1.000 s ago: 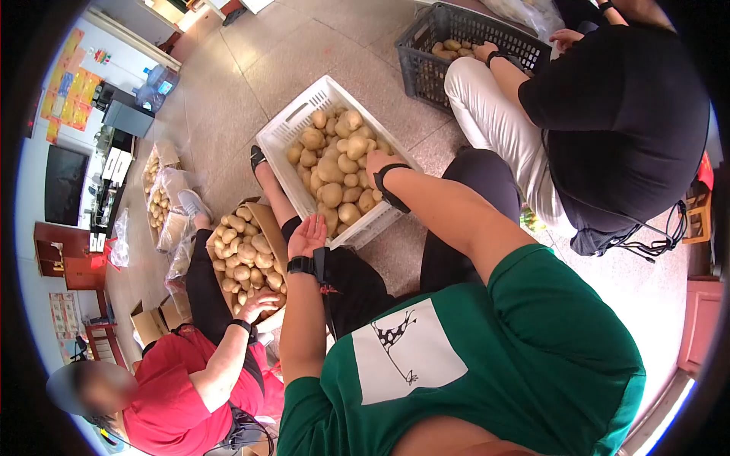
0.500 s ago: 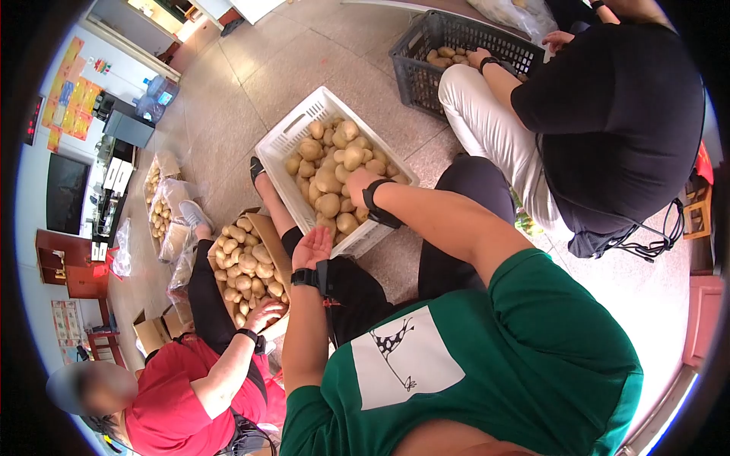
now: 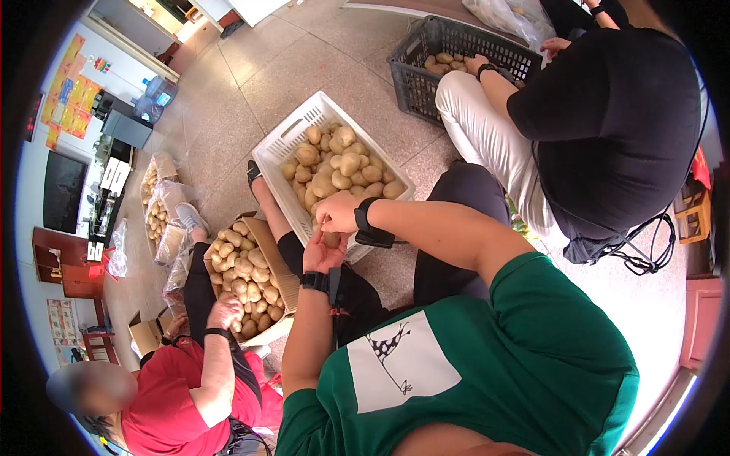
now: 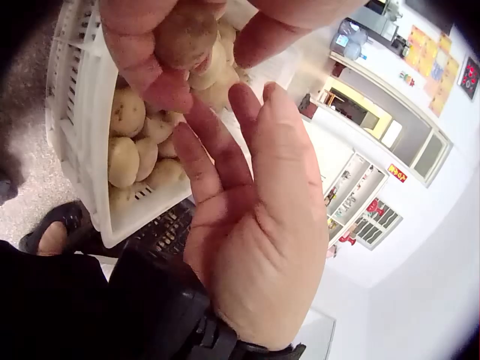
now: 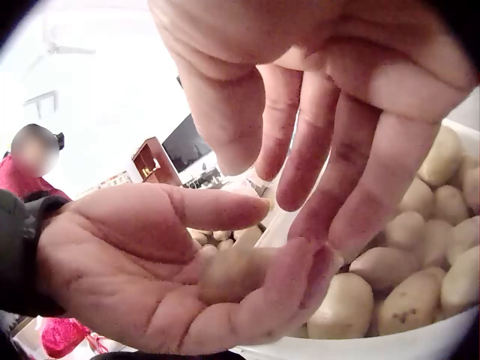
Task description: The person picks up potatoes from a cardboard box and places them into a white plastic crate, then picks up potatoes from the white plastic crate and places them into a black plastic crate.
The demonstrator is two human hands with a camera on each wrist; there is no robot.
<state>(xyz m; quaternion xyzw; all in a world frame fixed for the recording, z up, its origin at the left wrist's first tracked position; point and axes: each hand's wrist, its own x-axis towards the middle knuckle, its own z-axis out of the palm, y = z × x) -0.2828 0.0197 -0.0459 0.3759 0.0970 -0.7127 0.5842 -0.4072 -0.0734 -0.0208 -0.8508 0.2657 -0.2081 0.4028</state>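
My left hand (image 3: 325, 254) is palm up beside the near edge of the white crate (image 3: 270, 152), its fingers curled round one potato (image 3: 331, 239). That potato (image 5: 232, 274) lies across its fingers in the right wrist view; the left wrist view shows it (image 4: 186, 36) within my left hand (image 4: 135, 45). Just above it is my right hand (image 3: 338, 213), fingers pointing down and loosely bent, with no potato visible in them. Their tips meet or nearly meet my left fingertips. Potatoes (image 3: 350, 163) are piled in the crate.
At left, a person in red reaches over a cardboard box (image 3: 285, 266) of potatoes. A person in black at upper right has a hand in a black crate (image 3: 414, 95). Bagged potatoes (image 3: 156, 220) lie farther left; my knees are near the white crate.
My right hand has come back from the potato pile to my left hand. The left hand, earlier open and bare, now holds a potato. The person in red has shifted a hand over the box.
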